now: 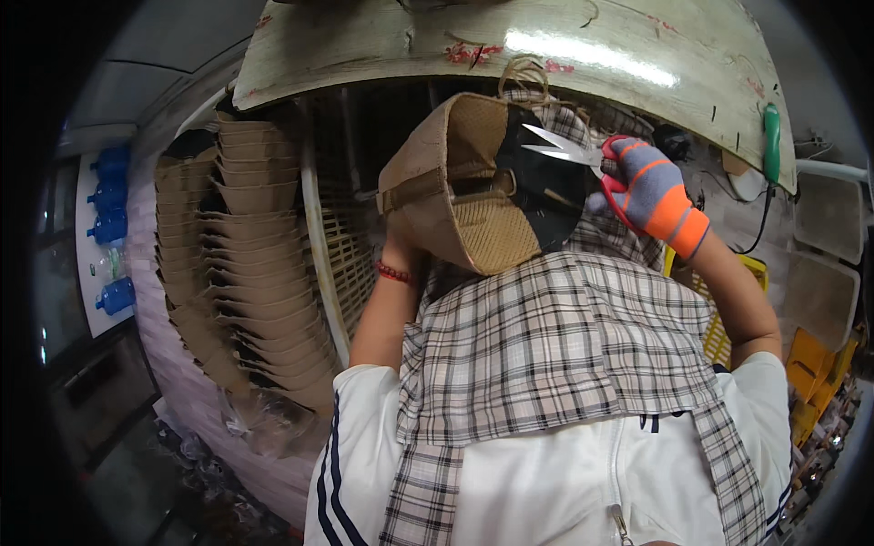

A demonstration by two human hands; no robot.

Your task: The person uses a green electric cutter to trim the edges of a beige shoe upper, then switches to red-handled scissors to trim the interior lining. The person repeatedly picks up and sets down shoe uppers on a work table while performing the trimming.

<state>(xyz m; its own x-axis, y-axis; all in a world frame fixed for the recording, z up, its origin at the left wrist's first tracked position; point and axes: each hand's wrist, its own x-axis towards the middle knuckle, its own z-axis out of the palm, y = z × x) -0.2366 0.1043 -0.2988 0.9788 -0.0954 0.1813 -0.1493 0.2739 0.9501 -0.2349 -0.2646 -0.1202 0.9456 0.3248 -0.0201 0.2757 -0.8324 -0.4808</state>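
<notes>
A tan woven basket (423,177) is tilted in front of my chest, with a black panel (564,200) along its right side. My left hand (401,238) supports it from the left; its fingers are hidden behind the basket. A red bead bracelet (393,272) circles that wrist. In a grey and orange glove, my right hand (649,187) grips red-handled scissors (557,148). Their blades are spread and point left across the basket's black panel. Whether they touch it I cannot tell. A loop of twine (523,73) shows at the basket's far edge.
Tall stacks of nested brown baskets (264,246) stand at my left, beside a slatted yellow crate (350,214). The worktable (364,45) spans the far side, with a green-handled tool (772,146) and its cord at the right end. Another yellow crate (719,328) is by my right arm.
</notes>
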